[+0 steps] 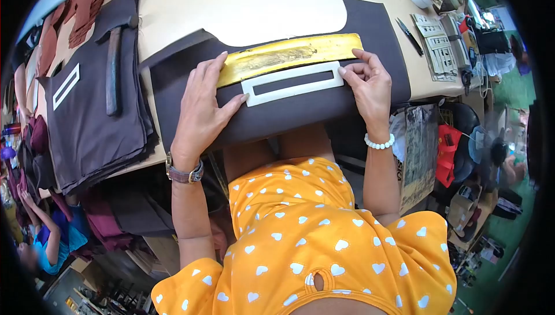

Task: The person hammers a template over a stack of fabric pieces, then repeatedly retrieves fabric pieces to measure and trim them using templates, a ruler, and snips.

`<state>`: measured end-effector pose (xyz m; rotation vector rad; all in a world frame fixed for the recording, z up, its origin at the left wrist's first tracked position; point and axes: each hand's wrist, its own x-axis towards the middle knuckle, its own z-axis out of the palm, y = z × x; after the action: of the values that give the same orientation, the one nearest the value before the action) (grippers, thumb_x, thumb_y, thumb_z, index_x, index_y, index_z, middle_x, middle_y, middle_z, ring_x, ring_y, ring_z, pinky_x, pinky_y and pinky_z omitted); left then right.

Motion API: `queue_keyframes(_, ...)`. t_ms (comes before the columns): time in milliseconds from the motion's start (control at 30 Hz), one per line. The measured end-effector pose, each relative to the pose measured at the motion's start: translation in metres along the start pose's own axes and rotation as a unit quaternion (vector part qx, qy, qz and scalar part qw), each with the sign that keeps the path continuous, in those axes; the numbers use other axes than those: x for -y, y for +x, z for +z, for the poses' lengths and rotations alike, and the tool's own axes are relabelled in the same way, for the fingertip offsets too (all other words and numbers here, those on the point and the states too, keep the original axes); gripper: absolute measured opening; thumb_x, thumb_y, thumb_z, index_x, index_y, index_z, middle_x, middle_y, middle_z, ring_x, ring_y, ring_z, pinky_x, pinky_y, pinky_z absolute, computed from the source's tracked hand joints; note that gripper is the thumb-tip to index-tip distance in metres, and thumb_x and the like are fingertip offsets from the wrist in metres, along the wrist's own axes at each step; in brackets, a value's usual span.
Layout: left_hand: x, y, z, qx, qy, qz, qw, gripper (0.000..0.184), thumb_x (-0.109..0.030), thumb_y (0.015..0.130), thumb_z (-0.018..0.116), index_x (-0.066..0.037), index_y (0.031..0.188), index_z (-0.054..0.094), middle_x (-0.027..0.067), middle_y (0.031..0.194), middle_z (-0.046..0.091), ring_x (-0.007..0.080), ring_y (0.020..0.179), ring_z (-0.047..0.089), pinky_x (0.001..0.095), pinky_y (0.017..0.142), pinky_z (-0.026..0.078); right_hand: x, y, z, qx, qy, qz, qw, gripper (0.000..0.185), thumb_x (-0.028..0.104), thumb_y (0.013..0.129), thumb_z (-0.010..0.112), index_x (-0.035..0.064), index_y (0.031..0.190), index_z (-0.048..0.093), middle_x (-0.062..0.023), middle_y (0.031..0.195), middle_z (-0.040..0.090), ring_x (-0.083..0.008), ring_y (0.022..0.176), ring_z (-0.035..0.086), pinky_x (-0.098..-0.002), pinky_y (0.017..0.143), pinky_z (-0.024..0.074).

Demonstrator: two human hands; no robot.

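A white rectangular frame (295, 89) with a long slot lies on a dark fabric piece (277, 119) at the table's near edge. Just above it, a scuffed yellow strip (289, 54) rests along the same fabric. My left hand (202, 104) is open, its fingers stretched at the strip's left end and its thumb touching the frame's lower left corner. At the opposite end, my right hand (370, 83) has curled fingers, with the thumb against the frame's right end and the index finger by the strip's right tip.
To the left, a hammer (114, 66) and a second white frame (66, 87) lie on stacked dark fabric (95, 135). A small pointed tool (410, 36) and lettered stencil cards (435, 46) are at the right. Another person's arm (43, 216) shows at lower left.
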<state>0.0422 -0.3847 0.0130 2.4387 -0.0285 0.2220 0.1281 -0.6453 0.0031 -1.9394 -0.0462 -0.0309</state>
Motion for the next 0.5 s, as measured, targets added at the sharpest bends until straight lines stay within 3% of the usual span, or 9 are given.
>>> queue_keyframes(400, 0.0018, -0.0021, 0.0024, -0.012, 0.035, 0.009, 0.999, 0.064, -0.012, 0.072, 0.071, -0.002, 0.129, 0.043, 0.0147, 0.112, 0.052, 0.0279, 0.107, 0.051, 0.0348, 0.096, 0.04, -0.0008, 0.0028, 0.0011, -0.007, -0.03, -0.037, 0.999, 0.034, -0.001, 0.073, 0.068, -0.0079, 0.104, 0.057, -0.0059, 0.069, 0.065, -0.0052, 0.06, 0.055, -0.0203, 0.058, 0.0455)
queue_keyframes(500, 0.0015, -0.0007, 0.0016, -0.01, 0.032, 0.022, 0.999, 0.063, -0.011, 0.072, 0.071, -0.002, 0.128, 0.043, 0.0147, 0.112, 0.052, 0.0276, 0.107, 0.051, 0.0353, 0.094, 0.04, -0.0003, 0.0022, 0.0012, -0.005, -0.058, -0.03, 0.998, 0.027, 0.001, 0.074, 0.067, -0.0032, 0.1, 0.061, -0.0068, 0.07, 0.065, -0.0114, 0.06, 0.059, -0.0237, 0.059, 0.0472)
